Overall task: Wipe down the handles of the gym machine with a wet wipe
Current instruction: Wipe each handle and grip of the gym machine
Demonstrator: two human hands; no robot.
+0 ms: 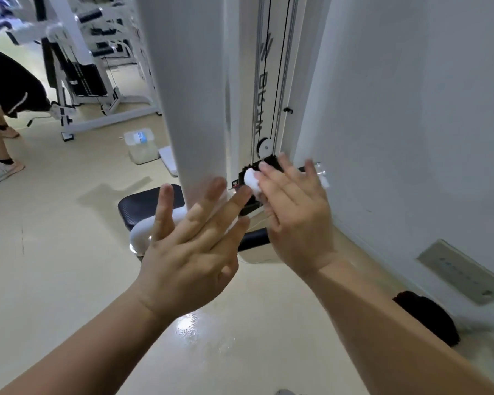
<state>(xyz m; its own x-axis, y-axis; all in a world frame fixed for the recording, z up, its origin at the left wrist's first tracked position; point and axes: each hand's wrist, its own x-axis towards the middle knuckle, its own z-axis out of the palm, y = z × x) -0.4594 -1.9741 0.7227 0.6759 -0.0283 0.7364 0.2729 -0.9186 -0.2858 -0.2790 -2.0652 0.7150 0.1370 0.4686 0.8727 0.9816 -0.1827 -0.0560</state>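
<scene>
Both hands raised before the white machine column [194,89], backs toward the camera. Left hand [188,252] spread wide, fingers fanned and holding nothing, fingertips reaching up across the column's lower edge and over the black pad [143,203] below it. Right hand [294,218] just beside it on the right, fingers mostly extended, with a crumpled white wipe [251,181] at its thumb side; pinched there or merely pressed against the palm, cannot tell through the blur. Wipe sitting just above the left hand's fingertips, close but apparently not touching them. Behind the right hand's fingers, a black handle [304,169] with a shiny metal end poking out toward the wall [411,124]; wipe near its inner end, by the black bracket under the pulley [264,145] and cables. Clear tub [141,146] on the floor [54,238] farther left, well apart from both hands. Another person [6,89] bending over at far left.
</scene>
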